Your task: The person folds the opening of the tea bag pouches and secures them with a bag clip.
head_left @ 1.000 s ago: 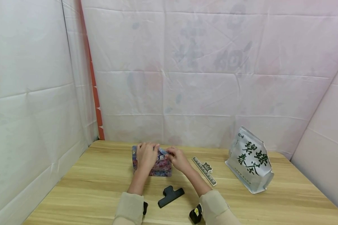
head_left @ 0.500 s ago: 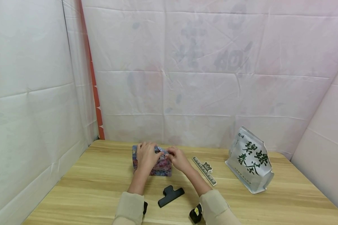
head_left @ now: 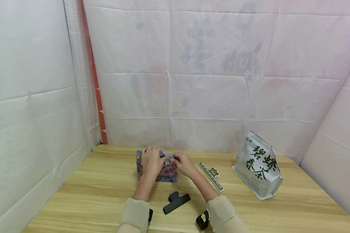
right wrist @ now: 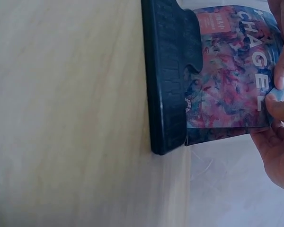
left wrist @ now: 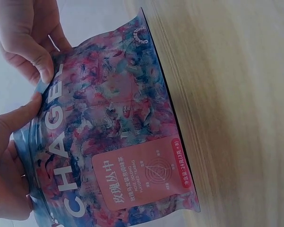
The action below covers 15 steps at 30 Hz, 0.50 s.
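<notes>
Wood-grain tabletop (head_left: 90, 191), one; pale cloth walls (head_left: 210, 97) at back and both sides, red strip (head_left: 99, 102) at left rear corner. Faint print on rear cloth, unreadable. Tea pouch (left wrist: 118, 104): one, pink-blue paint pattern, near far table edge, left of centre. Reads CHAGE in white, sixth letter only partly visible. Pink label (left wrist: 139, 170) on it: 玫瑰丛中, ROSE OOLONG FLAVORED TEABAG, 24克(3克×8). Hands: two. Pinches top edge of pouch with left hand (head_left: 152, 160), thumb and fingers narrow on it; likewise with right hand (head_left: 186, 165), just beside, toward the right end. Silver bag (head_left: 258, 168): one, upright at far right, reads 碧螺春茶; smaller print too tiny. Clips: two. Black clip (head_left: 176, 202) between forearms, nearer the person than pouch, apart from it. Piano-key clip (head_left: 211, 176) just right of right forearm. Beige cuffs (head_left: 135, 212): two.
</notes>
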Each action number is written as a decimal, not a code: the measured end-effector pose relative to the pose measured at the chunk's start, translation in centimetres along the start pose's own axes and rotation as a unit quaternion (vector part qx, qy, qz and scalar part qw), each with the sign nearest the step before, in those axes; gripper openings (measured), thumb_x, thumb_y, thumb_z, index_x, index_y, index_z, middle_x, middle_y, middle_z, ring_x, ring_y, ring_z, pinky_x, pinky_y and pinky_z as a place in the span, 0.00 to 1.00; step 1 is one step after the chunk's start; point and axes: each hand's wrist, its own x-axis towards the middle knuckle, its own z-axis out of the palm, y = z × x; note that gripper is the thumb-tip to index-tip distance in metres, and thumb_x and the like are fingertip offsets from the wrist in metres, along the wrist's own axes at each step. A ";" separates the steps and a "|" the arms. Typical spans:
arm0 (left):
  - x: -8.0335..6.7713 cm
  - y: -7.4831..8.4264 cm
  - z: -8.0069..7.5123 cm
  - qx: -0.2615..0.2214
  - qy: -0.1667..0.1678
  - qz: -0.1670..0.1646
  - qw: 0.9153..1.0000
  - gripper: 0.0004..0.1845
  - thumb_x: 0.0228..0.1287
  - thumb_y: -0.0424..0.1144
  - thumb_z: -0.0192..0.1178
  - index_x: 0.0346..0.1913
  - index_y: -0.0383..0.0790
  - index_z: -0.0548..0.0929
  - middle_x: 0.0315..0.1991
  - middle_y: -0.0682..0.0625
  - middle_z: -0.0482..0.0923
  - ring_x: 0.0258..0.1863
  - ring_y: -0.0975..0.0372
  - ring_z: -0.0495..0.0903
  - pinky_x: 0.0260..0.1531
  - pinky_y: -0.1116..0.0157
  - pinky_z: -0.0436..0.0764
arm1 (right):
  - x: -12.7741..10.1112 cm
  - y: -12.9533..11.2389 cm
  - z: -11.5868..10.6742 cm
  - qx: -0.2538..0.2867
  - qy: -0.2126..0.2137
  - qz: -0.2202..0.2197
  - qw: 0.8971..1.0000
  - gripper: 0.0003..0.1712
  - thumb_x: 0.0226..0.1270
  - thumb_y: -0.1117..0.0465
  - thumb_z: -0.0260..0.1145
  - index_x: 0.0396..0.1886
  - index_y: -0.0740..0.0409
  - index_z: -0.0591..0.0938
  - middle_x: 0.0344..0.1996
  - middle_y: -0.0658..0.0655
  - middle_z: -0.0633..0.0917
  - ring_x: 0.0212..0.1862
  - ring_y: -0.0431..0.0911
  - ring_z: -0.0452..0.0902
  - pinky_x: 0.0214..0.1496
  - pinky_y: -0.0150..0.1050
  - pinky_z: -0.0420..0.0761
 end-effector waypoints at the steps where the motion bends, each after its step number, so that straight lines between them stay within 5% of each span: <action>1: 0.0 0.0 0.0 -0.001 0.000 0.000 1.000 0.20 0.48 0.54 0.67 0.38 0.43 0.83 0.36 0.50 0.80 0.41 0.55 0.73 0.54 0.55 0.61 | 0.0 0.0 0.0 -0.004 -0.001 0.001 1.000 0.06 0.65 0.69 0.58 0.38 0.65 0.81 0.27 0.51 0.74 0.27 0.42 0.67 0.25 0.34 0.69; 15: 0.0 0.0 0.2 0.000 0.007 -0.003 1.000 0.20 0.48 0.53 0.68 0.38 0.43 0.84 0.36 0.50 0.80 0.40 0.55 0.73 0.54 0.56 0.62 | 0.2 -0.4 0.3 -0.021 -0.003 0.038 0.999 0.05 0.66 0.69 0.57 0.37 0.64 0.80 0.27 0.51 0.72 0.26 0.41 0.66 0.25 0.34 0.69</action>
